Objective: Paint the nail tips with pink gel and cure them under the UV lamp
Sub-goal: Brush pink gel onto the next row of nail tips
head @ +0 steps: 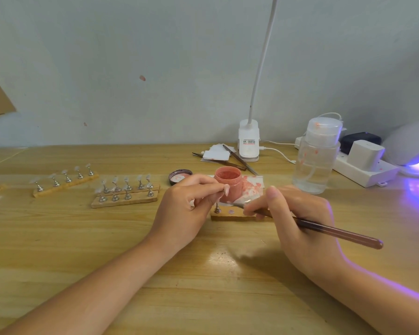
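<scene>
Wooden desk, grey wall. Left hand pinches a pink nail tip on its stand — raised for access. Right hand grips the brush, bristles near the open gel jar. UV lamp glows far right — ready for curing.

Two bare forearms enter from the lower edge, ending in the left hand and right hand. No sleeves, gloves, rings, or wrist ornaments are visible. Fingernails are short and unpainted where shown.
</scene>
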